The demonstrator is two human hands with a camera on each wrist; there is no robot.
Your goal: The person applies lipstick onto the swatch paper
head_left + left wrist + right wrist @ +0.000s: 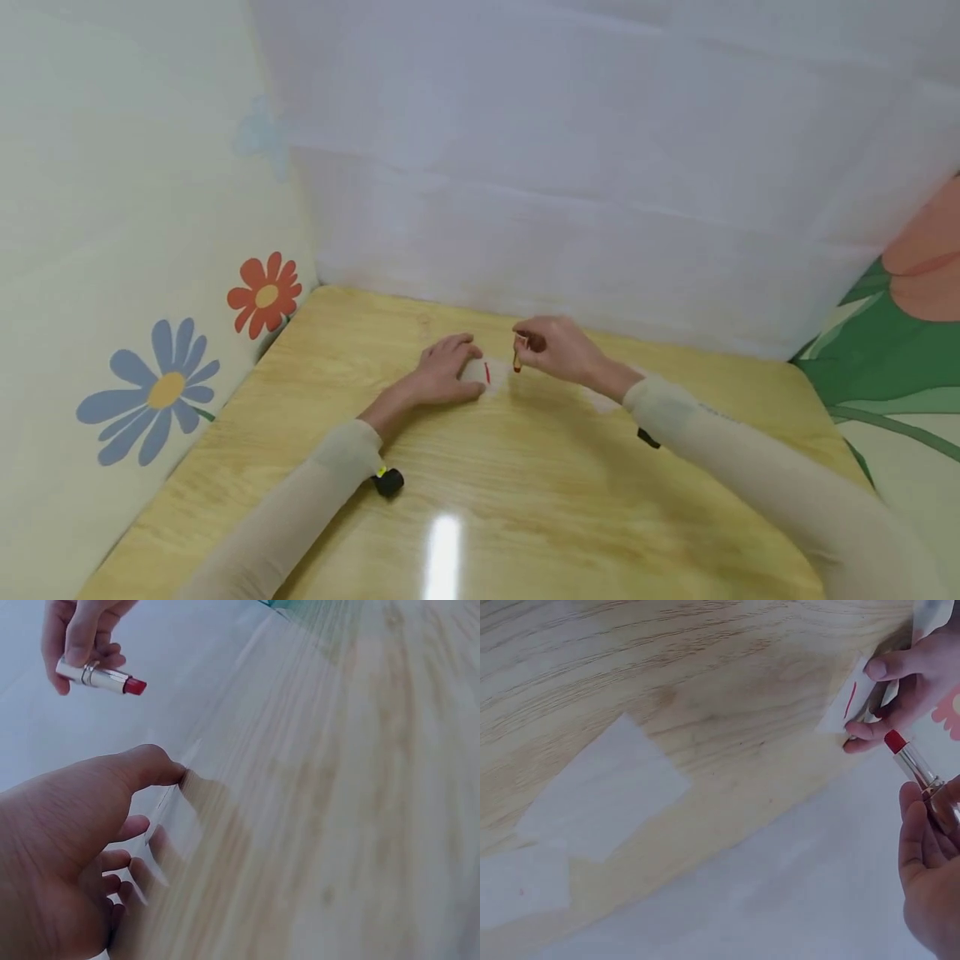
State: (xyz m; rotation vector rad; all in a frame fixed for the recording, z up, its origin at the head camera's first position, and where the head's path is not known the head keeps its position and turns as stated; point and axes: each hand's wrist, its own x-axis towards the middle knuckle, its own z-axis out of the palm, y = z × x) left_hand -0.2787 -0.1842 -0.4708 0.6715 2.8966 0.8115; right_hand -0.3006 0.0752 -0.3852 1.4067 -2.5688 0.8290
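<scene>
My right hand [564, 350] pinches a lipstick [517, 357] in a shiny case, held above the table with its red tip pointing down. In the right wrist view the bared red bullet of the lipstick [910, 759] points toward the left hand. My left hand [444, 375] rests on the table with thumb and fingertips pressing a small white paper [835, 714]. A single red stroke [850, 700] runs across that paper. The left wrist view shows the lipstick [106, 678] apart from the left thumb [154, 766].
Two more white paper pieces, one plain [607, 787] and one with a tiny red mark [521, 892], lie on the wooden table [465, 467] near the right forearm. A white sheet [562, 167] hangs behind the table, and flower-printed cloth [165, 233] borders its sides.
</scene>
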